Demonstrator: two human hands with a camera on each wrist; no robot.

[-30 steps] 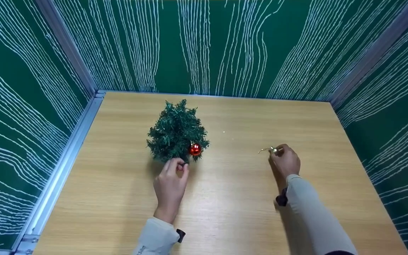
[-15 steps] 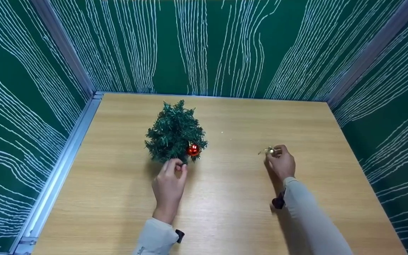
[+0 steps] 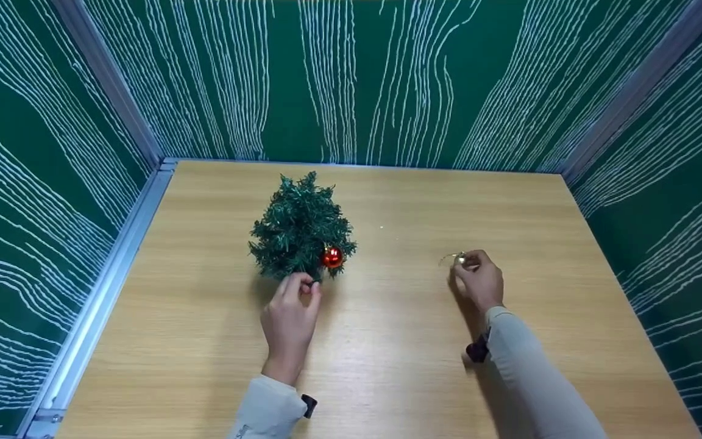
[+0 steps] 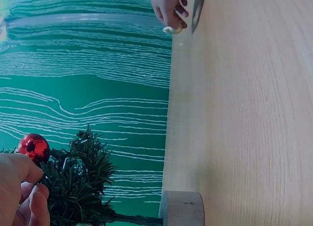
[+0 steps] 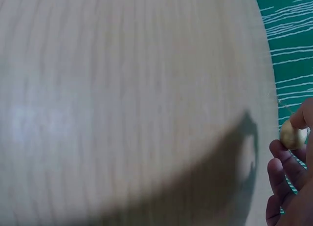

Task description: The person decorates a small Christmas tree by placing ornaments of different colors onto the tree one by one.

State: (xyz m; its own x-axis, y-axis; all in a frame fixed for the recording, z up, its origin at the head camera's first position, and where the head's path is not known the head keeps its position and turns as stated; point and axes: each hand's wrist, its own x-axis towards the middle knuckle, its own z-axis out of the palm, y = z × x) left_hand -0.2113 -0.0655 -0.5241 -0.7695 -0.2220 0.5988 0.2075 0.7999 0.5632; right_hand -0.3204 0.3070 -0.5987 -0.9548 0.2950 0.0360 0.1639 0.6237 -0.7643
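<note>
A small artificial Christmas tree (image 3: 299, 225) stands on the left half of the table, with a shiny red bauble (image 3: 332, 257) hanging at its lower right. My left hand (image 3: 290, 320) pinches a branch tip at the tree's front, just below the bauble; the fingertips partly hide it. In the left wrist view the tree's pale round base (image 4: 183, 208) rests on the table. Off to the right, my right hand (image 3: 484, 281) holds a small gold bauble (image 5: 290, 136) between thumb and fingers, above the table. A thin gold loop sticks out leftward from it.
Green panels (image 3: 293, 122) with white wavy lines enclose the wood-grain table (image 3: 387, 341) at the back and sides. A metal rail (image 3: 107, 286) runs along the left edge. Tiny pale specks lie on the tabletop between the tree and the right hand.
My right hand has moved a little to the left with the gold bauble. The left hand keeps its pinch on the branch, and the tree stays in place.
</note>
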